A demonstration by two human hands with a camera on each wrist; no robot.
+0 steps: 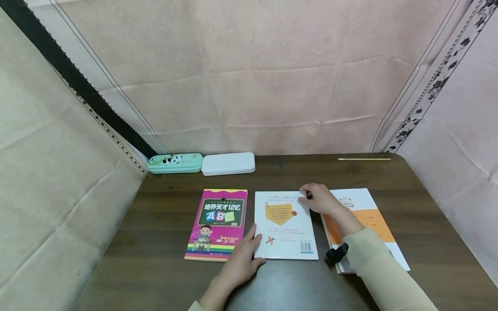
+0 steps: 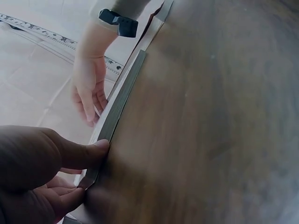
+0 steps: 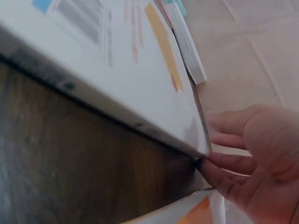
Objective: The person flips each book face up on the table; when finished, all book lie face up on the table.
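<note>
- Table: one dark wooden surface, closed in by pink cloth behind and on both sides; it carries everything listed below.
- Books: three, lying flat in a row. The white book sits in the middle, directly ahead of you, its long axis running away from you. The pink book lies just beside it on your left; the orange-and-white book lies on your right, partly under your right forearm.
- Cases: two, end to end at the back edge on the left, a green pencil case and a white case, well apart from both hands.
- Hands: your left hand rests at the near left corner of the white book, fingers laid straight along its edge and thumb tip on the corner, not closed round anything. Your right hand is at the far right corner, fingertips curled in against that corner's edge; whether they actually pinch it, I cannot tell. Both hands are on the book, at diagonally opposite corners; neither is nearer.
- Stick: one thin pale stick at the back right, out of reach of either hand.
</note>
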